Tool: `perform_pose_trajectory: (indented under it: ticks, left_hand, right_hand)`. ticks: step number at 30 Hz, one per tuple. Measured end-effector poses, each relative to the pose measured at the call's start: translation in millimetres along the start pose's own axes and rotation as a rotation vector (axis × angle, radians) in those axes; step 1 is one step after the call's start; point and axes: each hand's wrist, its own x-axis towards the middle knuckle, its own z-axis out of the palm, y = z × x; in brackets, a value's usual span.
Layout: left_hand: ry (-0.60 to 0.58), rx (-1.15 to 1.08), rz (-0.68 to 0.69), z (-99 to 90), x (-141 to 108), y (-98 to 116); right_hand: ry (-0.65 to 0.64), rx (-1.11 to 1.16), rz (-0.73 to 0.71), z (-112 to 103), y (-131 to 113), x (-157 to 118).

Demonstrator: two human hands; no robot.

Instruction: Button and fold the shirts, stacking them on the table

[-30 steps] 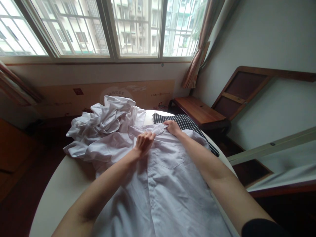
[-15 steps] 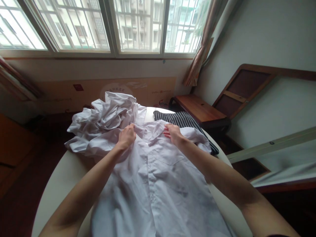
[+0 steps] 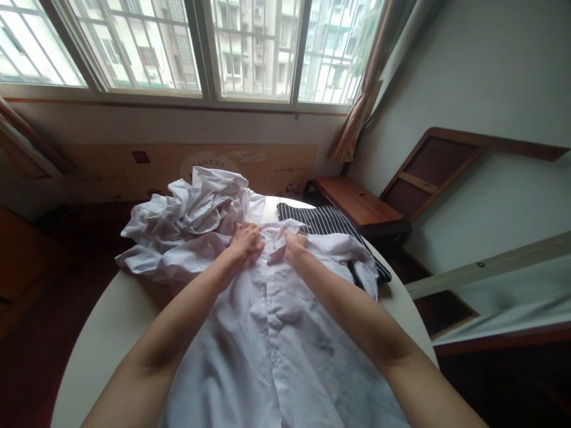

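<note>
A white button-up shirt lies front side up, its collar at the far end and its button strip running toward me. My left hand rests on the left side of the collar, fingers spread over the cloth. On the other side, my right hand is closed on the right collar flap, whose pointed tip stands up beside the fingers. One small button shows below the collar, between the hands. The shirt's right sleeve partly covers a folded black garment with white stripes.
A crumpled heap of white cloth sits at the back left of the round white table. Behind the table's right side stands a low wooden bench. Barred windows and curtains are beyond.
Both hands have moved inward along the collar, closer together. My left fingers have spread out on the cloth, while my right hand has closed on the collar flap and lifted its tip.
</note>
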Motion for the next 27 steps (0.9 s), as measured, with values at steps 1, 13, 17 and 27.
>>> perform_pose_trajectory:
  ticks: [1, 13, 17, 27]
  left_hand:
    - [-0.032, -0.014, -0.019, 0.4, 6, 0]
    - [-0.172, -0.471, -0.019, -10.3, 27, -22]
    - [-0.299, -0.669, -0.005, -8.2, 27, -30]
    - [-0.120, -0.582, 0.039, -7.7, 35, -24]
  right_hand:
    - [0.070, -0.011, 0.037, -2, -1, 0]
    - [0.275, -0.081, -0.149, -17, -12, -7]
    - [0.245, 0.049, -0.232, -14, -5, -9]
    - [0.149, 0.169, -0.319, -7, 5, -8]
